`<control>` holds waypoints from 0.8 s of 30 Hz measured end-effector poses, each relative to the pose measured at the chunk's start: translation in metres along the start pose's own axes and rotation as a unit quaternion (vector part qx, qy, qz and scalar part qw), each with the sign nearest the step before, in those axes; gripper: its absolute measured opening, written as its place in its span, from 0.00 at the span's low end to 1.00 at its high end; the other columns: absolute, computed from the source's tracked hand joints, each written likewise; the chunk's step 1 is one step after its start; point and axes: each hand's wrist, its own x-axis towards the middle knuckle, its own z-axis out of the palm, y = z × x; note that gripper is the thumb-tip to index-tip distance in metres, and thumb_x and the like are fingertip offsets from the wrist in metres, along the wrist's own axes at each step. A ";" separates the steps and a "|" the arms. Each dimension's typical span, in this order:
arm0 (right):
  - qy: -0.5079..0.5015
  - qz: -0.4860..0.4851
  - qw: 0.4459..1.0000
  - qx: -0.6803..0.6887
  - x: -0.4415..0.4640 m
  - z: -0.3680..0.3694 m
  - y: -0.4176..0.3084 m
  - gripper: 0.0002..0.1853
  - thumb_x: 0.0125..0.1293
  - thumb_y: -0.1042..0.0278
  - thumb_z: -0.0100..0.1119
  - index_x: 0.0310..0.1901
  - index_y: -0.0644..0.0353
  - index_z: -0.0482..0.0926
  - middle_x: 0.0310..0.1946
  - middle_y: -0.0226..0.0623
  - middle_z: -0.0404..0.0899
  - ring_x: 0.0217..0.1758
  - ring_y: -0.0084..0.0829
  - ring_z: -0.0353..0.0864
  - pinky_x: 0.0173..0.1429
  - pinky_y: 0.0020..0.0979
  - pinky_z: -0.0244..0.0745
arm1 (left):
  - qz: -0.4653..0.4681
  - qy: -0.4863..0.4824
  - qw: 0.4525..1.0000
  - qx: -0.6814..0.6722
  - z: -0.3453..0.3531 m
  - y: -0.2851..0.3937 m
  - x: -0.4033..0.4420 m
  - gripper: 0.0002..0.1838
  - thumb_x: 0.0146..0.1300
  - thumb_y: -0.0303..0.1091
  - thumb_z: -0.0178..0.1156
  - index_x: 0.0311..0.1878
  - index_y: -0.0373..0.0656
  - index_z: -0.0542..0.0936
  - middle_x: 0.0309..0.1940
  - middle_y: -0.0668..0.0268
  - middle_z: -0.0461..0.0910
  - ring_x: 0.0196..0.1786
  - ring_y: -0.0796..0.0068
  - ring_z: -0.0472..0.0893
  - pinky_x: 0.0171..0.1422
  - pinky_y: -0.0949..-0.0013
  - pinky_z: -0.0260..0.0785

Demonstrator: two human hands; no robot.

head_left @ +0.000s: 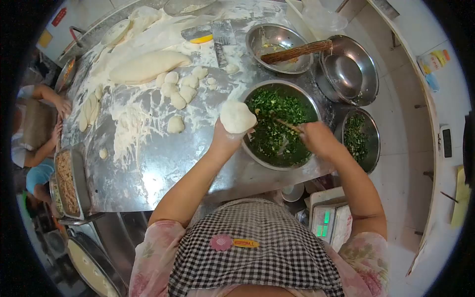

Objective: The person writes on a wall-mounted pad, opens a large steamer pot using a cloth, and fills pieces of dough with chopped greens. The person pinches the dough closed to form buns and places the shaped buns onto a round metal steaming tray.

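A flat round of white dough point(237, 117) rests in my left hand point(225, 141), whose fingers curl beneath it at the left rim of a steel bowl point(251, 148). Chopped green filling point(279, 106) covers much of that bowl's inside. My right hand point(319, 138) is closed round a thin wooden stick point(288, 124), its far end down in the greens. Several small dough pieces point(178, 100) lie on the floured table, beside a long dough roll point(148, 67).
A second steel bowl point(252, 37) has a rough wooden stick point(297, 51) across it, reaching another bowl point(366, 74). More greens point(355, 138) sit at right. A meat-coloured filling tray point(85, 193) stands left. A co-worker's hands point(62, 106) rest at the left edge. A scale point(334, 222) is below.
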 end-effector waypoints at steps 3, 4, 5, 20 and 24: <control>-0.019 -0.139 0.986 0.089 0.010 0.048 0.002 0.12 0.58 0.76 0.50 0.42 0.61 0.79 0.32 0.53 0.79 0.38 0.49 0.80 0.43 0.45 0.75 | 0.280 -0.015 0.886 0.369 0.004 -0.010 0.016 0.14 0.56 0.26 0.61 0.45 0.36 0.72 0.33 0.63 0.78 0.34 0.75 0.80 0.36 0.72 0.74; -0.022 -0.202 0.973 0.106 0.016 0.057 -0.001 0.14 0.57 0.77 0.50 0.44 0.62 0.79 0.32 0.55 0.78 0.37 0.51 0.79 0.43 0.45 0.75 | 0.186 -0.006 0.937 0.295 0.012 -0.007 0.018 0.15 0.55 0.25 0.61 0.46 0.36 0.72 0.34 0.63 0.78 0.34 0.75 0.80 0.36 0.72 0.74; 0.010 -0.124 0.985 0.123 0.022 0.060 0.000 0.14 0.57 0.77 0.50 0.45 0.62 0.78 0.32 0.55 0.78 0.37 0.52 0.79 0.43 0.45 0.74 | 0.090 0.003 0.972 0.215 0.024 -0.004 0.021 0.16 0.55 0.24 0.62 0.46 0.37 0.71 0.35 0.63 0.78 0.35 0.74 0.80 0.36 0.72 0.74; 0.026 0.033 0.959 0.281 0.036 0.038 0.028 0.13 0.59 0.78 0.48 0.45 0.64 0.78 0.32 0.58 0.78 0.37 0.53 0.79 0.41 0.43 0.72 | -0.018 -0.035 0.846 0.532 0.042 -0.124 0.059 0.16 0.47 0.23 0.59 0.41 0.33 0.69 0.34 0.43 0.78 0.41 0.44 0.78 0.44 0.56 0.71; 0.150 -0.057 0.946 0.281 0.016 0.072 0.001 0.17 0.59 0.79 0.48 0.50 0.63 0.76 0.31 0.60 0.76 0.36 0.55 0.78 0.42 0.43 0.73 | -0.030 -0.013 0.841 0.540 0.055 -0.110 0.050 0.16 0.55 0.30 0.55 0.48 0.38 0.69 0.44 0.44 0.73 0.49 0.45 0.73 0.52 0.54 0.65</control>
